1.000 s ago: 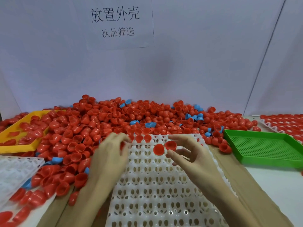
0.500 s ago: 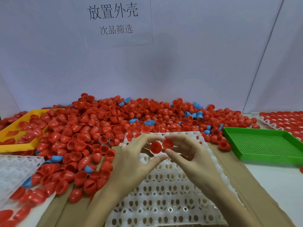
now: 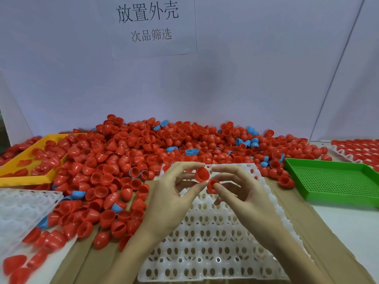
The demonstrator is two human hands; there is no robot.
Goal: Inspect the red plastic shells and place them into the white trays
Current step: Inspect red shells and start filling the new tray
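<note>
Two red shells above white tray

Two hands hold one red shell each. Three white trays show, plus one yellow tray and one green tray. The loose shells are too many to count.

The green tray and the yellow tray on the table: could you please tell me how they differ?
The green tray sits on the right and holds no shells on its perforated floor; the yellow tray sits on the left and holds red shells, with the pile spilling over its far edge. Both are shallow, rectangular plastic trays flanking the white tray.
</note>
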